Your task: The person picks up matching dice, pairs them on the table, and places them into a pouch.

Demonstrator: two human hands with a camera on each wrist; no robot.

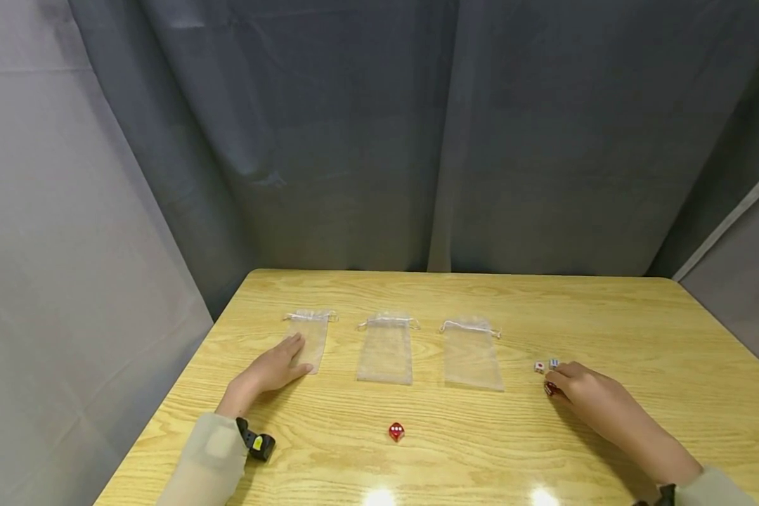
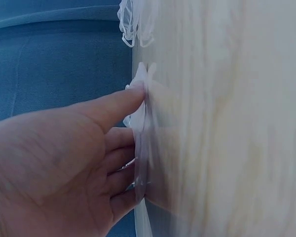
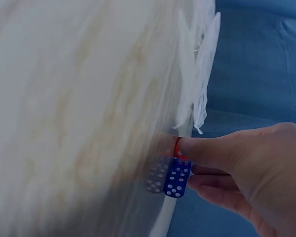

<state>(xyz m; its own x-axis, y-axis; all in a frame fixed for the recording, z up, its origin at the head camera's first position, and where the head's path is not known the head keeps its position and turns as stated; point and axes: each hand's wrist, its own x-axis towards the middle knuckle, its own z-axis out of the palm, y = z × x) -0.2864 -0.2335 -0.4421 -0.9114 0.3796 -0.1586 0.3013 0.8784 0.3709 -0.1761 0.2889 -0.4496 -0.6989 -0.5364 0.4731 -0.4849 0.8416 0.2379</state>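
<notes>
My left hand [image 1: 277, 365] lies on the leftmost sheer drawstring bag [image 1: 310, 344], thumb and fingers spread along it; the left wrist view shows this bag's thin fabric [image 2: 140, 163] under the fingertips. On the right, my right hand [image 1: 591, 397] reaches down to the table with its thumb and fingers curled at a red die [image 1: 550, 388]. Up close, the thumb tip presses against the red die [image 3: 177, 147], and blue dice [image 3: 177, 178] with white dots sit right beside it. Just beyond the fingers are a white die [image 1: 540, 367] with a red dot and a blue-marked die [image 1: 554, 363].
Two more sheer bags, a middle one [image 1: 384, 351] and a right one [image 1: 472, 355], lie flat with drawstrings toward the far side. Another red die [image 1: 396, 431] rests near the front of the wooden table [image 1: 329, 450]. Grey curtains [image 1: 341, 140] hang behind.
</notes>
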